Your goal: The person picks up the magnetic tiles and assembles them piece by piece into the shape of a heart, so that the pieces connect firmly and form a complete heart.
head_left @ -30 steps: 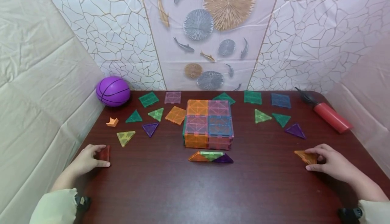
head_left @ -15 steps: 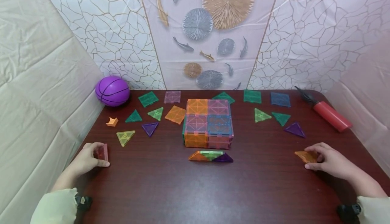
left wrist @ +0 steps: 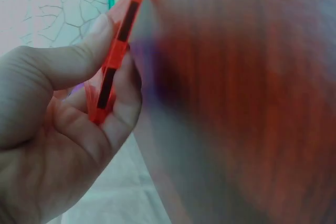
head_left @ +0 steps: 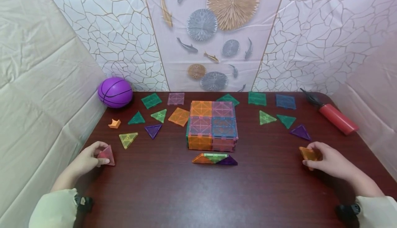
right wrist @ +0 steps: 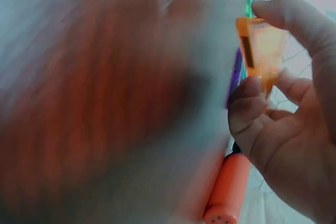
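At the table's left side my left hand (head_left: 87, 160) pinches a red translucent triangular magnetic tile (head_left: 108, 155) between thumb and fingers. Black magnet strips show along the edge of this red tile (left wrist: 122, 40) in the left wrist view. Over on the right, my right hand (head_left: 330, 160) holds an orange magnetic tile (head_left: 307, 153) by its edges, tilted off the table. A box of square magnetic tiles (head_left: 201, 126) stands mid-table. In front of it lies a low strip of joined triangles, with an orange tile (head_left: 200, 158), a green tile (head_left: 214, 158) and a purple tile (head_left: 227, 160).
Loose tiles lie on both sides, among them a yellow triangle (head_left: 128, 140) and a purple triangle (head_left: 301, 132). A purple ball (head_left: 115, 92) and a small orange piece (head_left: 114, 124) are at the left. A red pump (head_left: 338, 118) lies at the right edge.
Both hands have lifted and turned their tiles slightly. The right hand has shifted a little to the left, and the red tile now stands more upright. The box and strip have not moved.
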Demonstrator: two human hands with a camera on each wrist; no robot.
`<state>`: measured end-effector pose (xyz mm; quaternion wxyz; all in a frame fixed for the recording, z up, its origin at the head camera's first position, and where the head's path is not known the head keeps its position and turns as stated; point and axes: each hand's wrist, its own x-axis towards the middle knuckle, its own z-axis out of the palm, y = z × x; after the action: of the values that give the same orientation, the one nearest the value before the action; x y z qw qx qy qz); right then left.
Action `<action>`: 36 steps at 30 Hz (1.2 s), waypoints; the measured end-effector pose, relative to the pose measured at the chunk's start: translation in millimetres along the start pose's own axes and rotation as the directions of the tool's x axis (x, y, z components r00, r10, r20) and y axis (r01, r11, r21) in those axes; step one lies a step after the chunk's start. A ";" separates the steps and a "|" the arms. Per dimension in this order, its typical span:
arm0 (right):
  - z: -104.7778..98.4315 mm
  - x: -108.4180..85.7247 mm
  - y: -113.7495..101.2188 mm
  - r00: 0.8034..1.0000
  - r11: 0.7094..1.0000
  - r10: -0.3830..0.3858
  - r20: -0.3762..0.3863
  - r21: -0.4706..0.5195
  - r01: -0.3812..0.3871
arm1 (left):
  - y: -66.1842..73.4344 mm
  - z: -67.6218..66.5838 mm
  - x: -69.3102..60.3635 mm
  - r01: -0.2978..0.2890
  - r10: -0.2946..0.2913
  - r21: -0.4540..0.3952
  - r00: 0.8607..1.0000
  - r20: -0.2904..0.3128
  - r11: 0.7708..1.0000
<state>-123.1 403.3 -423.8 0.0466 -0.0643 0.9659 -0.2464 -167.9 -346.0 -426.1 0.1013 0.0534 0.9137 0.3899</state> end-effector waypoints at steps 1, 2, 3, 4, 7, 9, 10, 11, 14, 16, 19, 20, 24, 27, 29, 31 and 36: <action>0.1 1.3 -3.7 1.000 1.000 0.004 -0.004 0.023 -0.004 | 1.2 -0.1 1.1 -0.005 0.005 -0.047 1.000 0.006 0.999; -0.1 2.9 -7.6 1.000 0.999 0.005 -0.006 0.039 -0.005 | 3.2 -0.2 2.1 -0.011 0.012 -0.095 1.000 0.012 0.995; -0.6 4.7 -11.9 1.000 0.998 0.005 -0.009 0.062 -0.004 | 5.6 -0.3 3.5 -0.021 0.023 -0.144 1.000 0.016 0.989; -1.3 6.5 -16.9 1.000 0.997 0.003 -0.017 0.081 -0.002 | 8.6 -0.3 5.0 -0.031 0.035 -0.189 0.999 0.017 0.982; -4.4 12.6 -35.3 0.999 0.991 0.001 -0.047 0.132 0.006 | 21.2 0.5 10.8 -0.077 0.080 -0.273 0.997 0.002 0.959; -6.9 16.8 -49.9 0.998 0.986 0.006 -0.062 0.165 0.005 | 33.6 2.2 14.7 -0.108 0.109 -0.298 0.994 -0.013 0.949; -7.7 18.7 -57.4 0.998 0.983 0.010 -0.066 0.183 0.002 | 40.7 3.4 16.5 -0.118 0.118 -0.308 0.993 -0.018 0.944; -8.3 20.5 -65.2 0.998 0.979 0.017 -0.067 0.206 -0.003 | 48.5 5.4 18.4 -0.130 0.129 -0.318 0.991 -0.024 0.939; -7.8 25.4 -87.5 0.996 0.969 0.021 -0.082 0.248 -0.001 | 74.7 13.2 23.6 -0.155 0.160 -0.356 0.987 -0.017 0.921; -5.7 27.6 -101.3 0.996 0.959 0.005 -0.089 0.283 0.021 | 92.3 19.9 27.6 -0.162 0.178 -0.391 0.984 0.004 0.906; -1.5 29.9 -120.8 0.994 0.942 -0.038 -0.101 0.329 0.069 | 116.4 31.6 34.2 -0.165 0.206 -0.430 0.977 0.050 0.888; 0.1 30.4 -127.0 0.993 0.935 -0.052 -0.105 0.343 0.085 | 123.8 35.9 36.1 -0.165 0.216 -0.445 0.974 0.065 0.880; 6.1 30.9 -150.3 0.991 0.917 -0.083 -0.105 0.381 0.117 | 150.2 55.4 40.5 -0.178 0.267 -0.479 0.956 0.123 0.859; 11.0 30.4 -165.1 0.988 0.905 -0.106 -0.111 0.402 0.142 | 167.9 71.0 39.6 -0.181 0.296 -0.494 0.941 0.165 0.851; 15.7 29.8 -174.0 0.985 0.891 -0.125 -0.120 0.424 0.165 | 178.7 81.5 38.0 -0.177 0.310 -0.498 0.930 0.197 0.849; 21.5 29.2 -182.5 0.982 0.876 -0.143 -0.127 0.444 0.185 | 188.3 91.7 36.4 -0.178 0.325 -0.496 0.918 0.227 0.850; 37.4 25.2 -202.9 0.977 0.848 -0.180 -0.116 0.485 0.214 | 204.8 114.7 32.7 -0.195 0.386 -0.502 0.868 0.311 0.843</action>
<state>-122.9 205.4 -360.2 0.0038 -0.1406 0.8598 -0.4909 -170.0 -118.4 -360.1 0.2340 0.2475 0.7369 0.5840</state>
